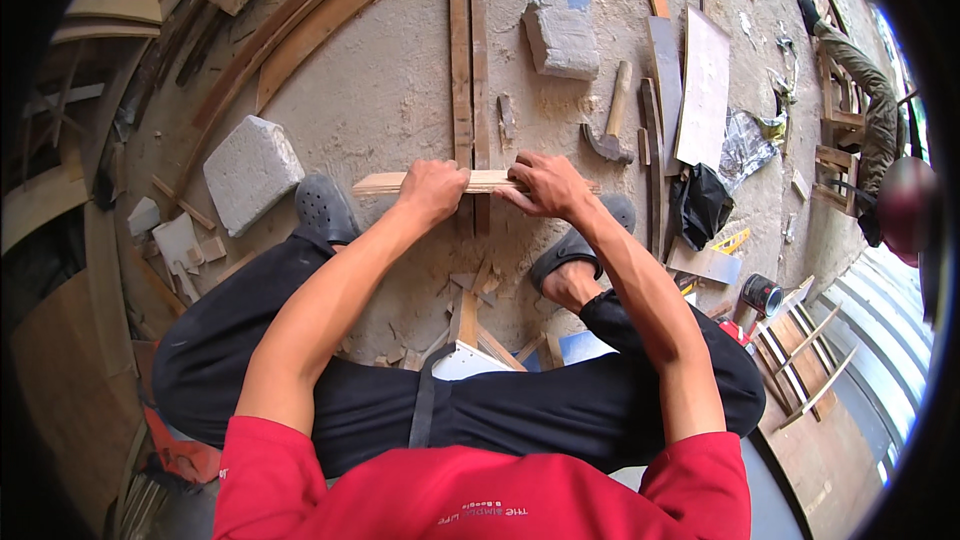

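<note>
Both my hands grip a short, pale strip of wood [385,183], held crosswise in front of me. Closed fingers of my left hand [436,188] wrap round it left of its middle. My right hand [548,185] is closed on it a little further right, thumb along the near edge. Beneath the strip, two long, narrow wooden battens [461,60] lie side by side on the ground, pointing away from me. A hammer [612,120] with a wooden handle rests to the right of them. Whether the strip touches the battens I cannot tell.
White blocks lie at the left [252,175] and far middle [563,35]. My dark clogs [325,208] flank the battens. Rightward are a pale board [702,85], a black plastic bag [700,205] and a can [761,295]. Long planks [300,40] line the far left. Wood scraps [465,315] lie nearer.
</note>
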A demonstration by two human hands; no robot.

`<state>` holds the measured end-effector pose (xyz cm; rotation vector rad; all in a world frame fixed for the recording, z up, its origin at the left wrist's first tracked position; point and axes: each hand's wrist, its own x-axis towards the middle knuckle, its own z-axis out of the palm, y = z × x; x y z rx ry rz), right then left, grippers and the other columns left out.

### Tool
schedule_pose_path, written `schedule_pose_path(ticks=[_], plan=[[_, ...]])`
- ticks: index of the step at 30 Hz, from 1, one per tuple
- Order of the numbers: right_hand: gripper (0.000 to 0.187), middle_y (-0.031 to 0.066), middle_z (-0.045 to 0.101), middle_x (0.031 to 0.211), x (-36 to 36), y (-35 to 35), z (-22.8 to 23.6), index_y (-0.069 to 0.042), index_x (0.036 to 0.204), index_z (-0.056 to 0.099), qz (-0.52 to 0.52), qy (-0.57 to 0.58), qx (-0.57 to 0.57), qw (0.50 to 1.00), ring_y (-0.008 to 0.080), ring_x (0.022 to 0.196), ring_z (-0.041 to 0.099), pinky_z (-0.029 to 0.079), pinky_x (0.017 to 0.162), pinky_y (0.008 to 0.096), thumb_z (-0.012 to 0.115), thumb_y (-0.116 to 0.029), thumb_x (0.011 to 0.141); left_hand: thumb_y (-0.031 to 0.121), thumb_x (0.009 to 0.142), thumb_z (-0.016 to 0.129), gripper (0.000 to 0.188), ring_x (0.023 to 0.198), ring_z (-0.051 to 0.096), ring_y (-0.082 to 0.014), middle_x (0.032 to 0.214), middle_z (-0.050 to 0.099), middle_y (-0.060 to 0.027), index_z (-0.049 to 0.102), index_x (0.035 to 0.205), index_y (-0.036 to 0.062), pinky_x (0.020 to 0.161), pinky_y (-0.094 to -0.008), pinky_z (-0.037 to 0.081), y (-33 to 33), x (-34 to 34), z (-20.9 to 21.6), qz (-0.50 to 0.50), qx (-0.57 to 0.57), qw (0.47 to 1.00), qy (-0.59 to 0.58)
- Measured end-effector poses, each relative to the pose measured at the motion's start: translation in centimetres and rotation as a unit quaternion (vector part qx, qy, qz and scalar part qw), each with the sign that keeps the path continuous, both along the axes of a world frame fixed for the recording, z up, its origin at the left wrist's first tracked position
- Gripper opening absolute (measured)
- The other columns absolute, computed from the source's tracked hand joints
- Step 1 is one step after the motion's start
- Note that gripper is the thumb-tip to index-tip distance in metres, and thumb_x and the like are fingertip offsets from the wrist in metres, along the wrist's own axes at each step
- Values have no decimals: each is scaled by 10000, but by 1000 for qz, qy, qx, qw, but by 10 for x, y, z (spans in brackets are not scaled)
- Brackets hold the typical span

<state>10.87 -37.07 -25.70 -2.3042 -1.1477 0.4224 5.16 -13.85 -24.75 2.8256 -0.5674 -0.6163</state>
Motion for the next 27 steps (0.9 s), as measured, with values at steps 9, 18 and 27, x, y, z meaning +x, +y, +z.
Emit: schedule_pose_path(ticks=[9, 18, 27], plan=[[475, 130, 585, 772, 2, -2, -1, -37, 777, 641, -2, 27, 6, 1000, 330, 714, 616, 514, 641, 421, 600, -499, 881, 140, 739, 671, 170, 844, 678, -308, 836, 667, -120, 657, 895, 73, 652, -440, 538, -6, 2, 13, 14, 11, 999, 50], [284, 231, 685, 911, 33, 6, -25, -74, 991, 737, -80, 290, -49, 952, 382, 871, 661, 518, 785, 433, 571, -199, 798, 131, 790, 587, 92, 702, 681, -334, 760, 672, -157, 634, 858, 90, 586, -459, 526, -4, 2, 3, 13, -8, 999, 34], [191, 197, 698, 890, 46, 56, -76, -80, 879, 728, -27, 214, -218, 952, 366, 859, 678, 536, 760, 436, 596, -123, 747, 122, 785, 575, 69, 663, 685, -328, 698, 671, -152, 632, 813, 94, 558, -451, 526, -4, 0, -3, 20, -8, 999, 26]])
